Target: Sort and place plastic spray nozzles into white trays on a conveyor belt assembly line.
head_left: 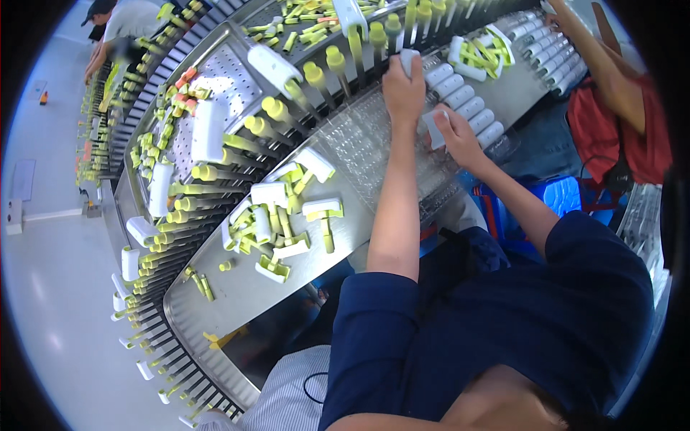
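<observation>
My left hand point(404, 95) is closed on a white plastic cap-like piece point(410, 62) above the far side of a clear plastic blister tray point(352, 147). Closer to me, my right hand point(461, 141) pinches another white plastic piece point(434, 130) between thumb and fingers, over the same tray. Between and beyond the hands, several white rounded pieces point(471, 108) lie side by side in a row in the tray. The tray's left part shows bare, transparent pockets. My fingers partly hide both held pieces.
Yellow-green T-shaped holders, some with white pieces point(269, 195), are heaped on the metal table point(215, 316). A curved conveyor of upright pegs with yellow-green tops point(275, 109) borders the table. Beyond is a perforated metal tray point(233, 72). A co-worker's arm point(611, 79) reaches in at right.
</observation>
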### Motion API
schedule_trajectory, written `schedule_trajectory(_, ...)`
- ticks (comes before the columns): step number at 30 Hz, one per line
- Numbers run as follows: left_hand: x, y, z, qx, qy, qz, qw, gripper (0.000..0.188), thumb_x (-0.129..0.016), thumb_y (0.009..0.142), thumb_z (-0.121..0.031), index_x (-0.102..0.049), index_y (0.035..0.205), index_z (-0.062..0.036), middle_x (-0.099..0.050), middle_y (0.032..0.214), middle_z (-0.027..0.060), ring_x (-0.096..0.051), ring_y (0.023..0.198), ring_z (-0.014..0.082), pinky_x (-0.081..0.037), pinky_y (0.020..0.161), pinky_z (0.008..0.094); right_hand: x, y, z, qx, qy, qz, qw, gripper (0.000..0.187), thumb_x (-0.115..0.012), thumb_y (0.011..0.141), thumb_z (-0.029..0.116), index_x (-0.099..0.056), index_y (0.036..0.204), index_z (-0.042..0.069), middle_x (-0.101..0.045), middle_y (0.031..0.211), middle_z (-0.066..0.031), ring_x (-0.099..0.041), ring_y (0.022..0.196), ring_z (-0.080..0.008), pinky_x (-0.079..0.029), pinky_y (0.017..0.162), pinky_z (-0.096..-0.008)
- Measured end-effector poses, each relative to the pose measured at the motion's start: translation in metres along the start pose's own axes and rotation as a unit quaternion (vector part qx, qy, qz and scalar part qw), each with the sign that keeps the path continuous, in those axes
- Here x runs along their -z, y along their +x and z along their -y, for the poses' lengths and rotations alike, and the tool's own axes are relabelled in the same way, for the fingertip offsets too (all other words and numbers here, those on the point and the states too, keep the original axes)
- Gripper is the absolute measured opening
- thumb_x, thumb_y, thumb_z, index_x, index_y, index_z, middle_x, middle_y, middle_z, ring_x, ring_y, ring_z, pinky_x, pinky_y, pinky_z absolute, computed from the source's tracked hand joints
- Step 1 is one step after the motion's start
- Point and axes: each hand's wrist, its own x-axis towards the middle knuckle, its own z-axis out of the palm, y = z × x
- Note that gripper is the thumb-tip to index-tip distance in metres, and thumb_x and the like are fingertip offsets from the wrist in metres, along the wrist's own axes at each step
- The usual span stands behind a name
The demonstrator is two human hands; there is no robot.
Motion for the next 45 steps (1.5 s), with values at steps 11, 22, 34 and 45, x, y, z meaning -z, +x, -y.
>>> schedule_trajectory(11,0.008,0.002,0.015,0.02,0.066,0.007,0.998,0.032,-0.058,0.092,-0.034,-0.056,0.095,-0.0021,-0.062,0.083,0.0255,-0.058,0.079,0.0458,-0.044,0.069,0.0526,-0.007,0.019,-0.001,-0.072,-0.067,-0.004,0.995,0.034,-0.046,0.099,0.034,-0.059,0.091,0.004,-0.062,0.064,-0.0079,-0.06,0.056,-0.0172,-0.044,0.055,-0.0326)
schedule_trajectory(22,0.032,0.008,0.004,0.142,-0.021,0.052,0.988,0.031,-0.06,0.093,-0.031,-0.058,0.099,-0.0003,-0.065,0.081,0.0213,-0.065,0.074,0.0384,-0.049,0.063,0.0414,-0.014,0.021,0.003,-0.136,0.037,0.009,0.99,0.042,-0.045,0.1,0.043,-0.054,0.086,0.004,-0.06,0.063,-0.0074,-0.06,0.052,-0.0155,-0.045,0.05,-0.03)
schedule_trajectory(34,0.141,-0.102,-0.069,0.233,-0.065,0.129,0.962,0.025,-0.059,0.095,-0.025,-0.062,0.101,-0.0008,-0.058,0.074,0.0038,-0.053,0.054,0.0127,-0.042,0.051,0.0281,-0.033,0.005,0.067,-0.095,-0.137,-0.011,0.986,0.034,-0.05,0.096,0.034,-0.06,0.11,0.004,-0.064,0.083,-0.0162,-0.063,0.072,-0.0254,-0.048,0.065,-0.0384)
schedule_trajectory(45,0.164,-0.097,-0.124,0.265,-0.039,0.203,0.942,0.031,-0.037,0.103,-0.036,-0.038,0.105,-0.0044,-0.051,0.072,0.0104,-0.048,0.039,0.0129,-0.036,0.033,0.0249,-0.043,-0.039,0.093,-0.159,0.14,0.16,0.964,0.037,-0.055,0.096,0.036,-0.063,0.108,0.002,-0.065,0.099,-0.0069,-0.058,0.094,-0.0117,-0.047,0.082,-0.03)
